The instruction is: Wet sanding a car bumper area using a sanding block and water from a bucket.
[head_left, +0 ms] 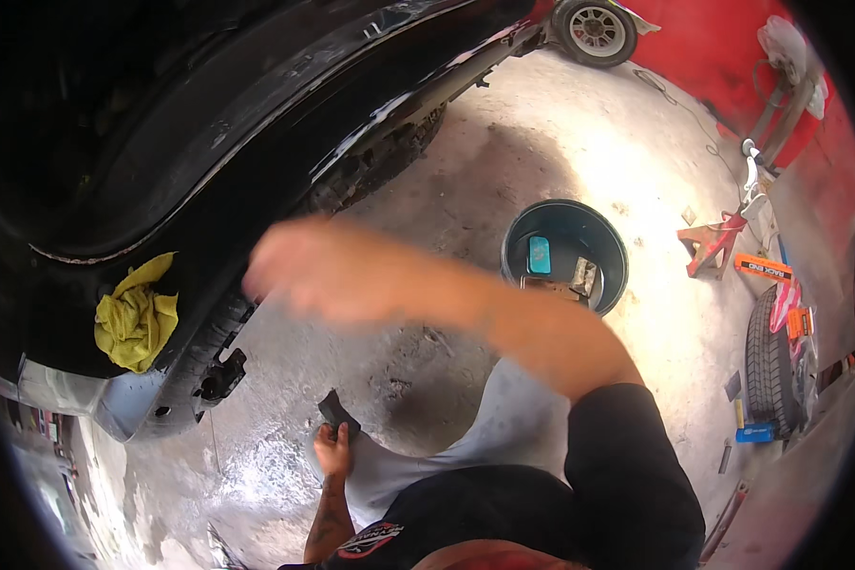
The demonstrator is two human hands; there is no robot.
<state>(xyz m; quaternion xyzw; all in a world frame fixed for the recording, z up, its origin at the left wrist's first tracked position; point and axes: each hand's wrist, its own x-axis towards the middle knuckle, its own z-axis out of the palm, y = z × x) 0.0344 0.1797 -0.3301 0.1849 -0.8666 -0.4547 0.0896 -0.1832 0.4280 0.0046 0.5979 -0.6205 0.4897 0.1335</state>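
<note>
My left hand (332, 451) is low in the middle, its fingers closed round a dark flat piece that looks like sandpaper (339, 411). Across the view reaches my right arm, and my right hand (290, 266) is over the lower edge of a glossy black car body (228, 190). Motion smears its fingers, so whether they hold anything is hidden. Left of that hand, a crumpled yellow cloth (138, 318) lies on the black bodywork.
A dark round bucket (620, 237) stands on the concrete floor, with a turquoise block (539, 255) inside. To the right are a red jack stand (711, 245), a tyre (768, 366) and orange boxes (763, 268). A wheel (596, 31) shows at the far side.
</note>
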